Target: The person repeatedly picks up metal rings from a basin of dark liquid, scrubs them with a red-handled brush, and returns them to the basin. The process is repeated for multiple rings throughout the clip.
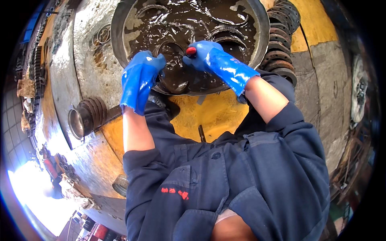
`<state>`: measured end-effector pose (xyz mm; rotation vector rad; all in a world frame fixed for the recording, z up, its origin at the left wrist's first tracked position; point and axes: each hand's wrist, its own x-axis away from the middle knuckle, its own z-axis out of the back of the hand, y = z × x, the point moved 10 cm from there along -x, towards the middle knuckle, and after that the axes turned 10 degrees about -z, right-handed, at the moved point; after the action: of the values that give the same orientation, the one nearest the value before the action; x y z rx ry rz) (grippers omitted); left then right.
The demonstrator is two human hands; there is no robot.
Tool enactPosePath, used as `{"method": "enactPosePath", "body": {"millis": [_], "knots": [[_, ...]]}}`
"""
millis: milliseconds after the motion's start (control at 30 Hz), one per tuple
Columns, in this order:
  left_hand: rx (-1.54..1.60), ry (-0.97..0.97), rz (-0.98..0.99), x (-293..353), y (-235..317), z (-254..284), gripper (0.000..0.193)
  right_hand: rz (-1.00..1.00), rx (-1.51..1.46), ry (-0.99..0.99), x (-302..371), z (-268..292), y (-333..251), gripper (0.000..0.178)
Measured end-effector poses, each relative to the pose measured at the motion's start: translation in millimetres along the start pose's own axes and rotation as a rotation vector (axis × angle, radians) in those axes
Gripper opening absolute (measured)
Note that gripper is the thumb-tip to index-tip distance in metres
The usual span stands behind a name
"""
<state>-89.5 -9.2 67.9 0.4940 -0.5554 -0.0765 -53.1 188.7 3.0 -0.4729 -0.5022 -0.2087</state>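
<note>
Between our hands, a dark ring dips in the basin; left hand grips it, right hand clenches a red-tipped tool.

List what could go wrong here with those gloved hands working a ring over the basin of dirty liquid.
1. The left hand and right hand grip a wet dark metal ring; it may slip and splash.
2. The brown liquid in the basin could run over the short glove cuffs onto the bare forearms.
3. The stack of metal discs beside the basin might topple if knocked.

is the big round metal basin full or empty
Filled, though not brimful: dark, murky liquid covers the basin, with metal rings half-submerged and both gloved hands at its surface.
</note>
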Motion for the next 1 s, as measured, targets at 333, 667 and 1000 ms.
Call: {"method": "enactPosePath", "body": {"millis": [333,667,1000], "knots": [[-0.048,-0.006,0.01,9.6,21.1,2.5,0.05,-0.023,-0.473,-0.437,29.1,-14.9,2.6,0.052],[0.011,-0.096,-0.081,-25.1,19.1,-17.1,0.047,0.023,-0.557,-0.457,3.3,-39.8,-4.2,0.045],[-0.497,-0.259,-0.158,-65.8,53.8,-34.2,0.049,0.073,-0.29,-0.296,5.6,-68.0,-7.2,0.042]]}}
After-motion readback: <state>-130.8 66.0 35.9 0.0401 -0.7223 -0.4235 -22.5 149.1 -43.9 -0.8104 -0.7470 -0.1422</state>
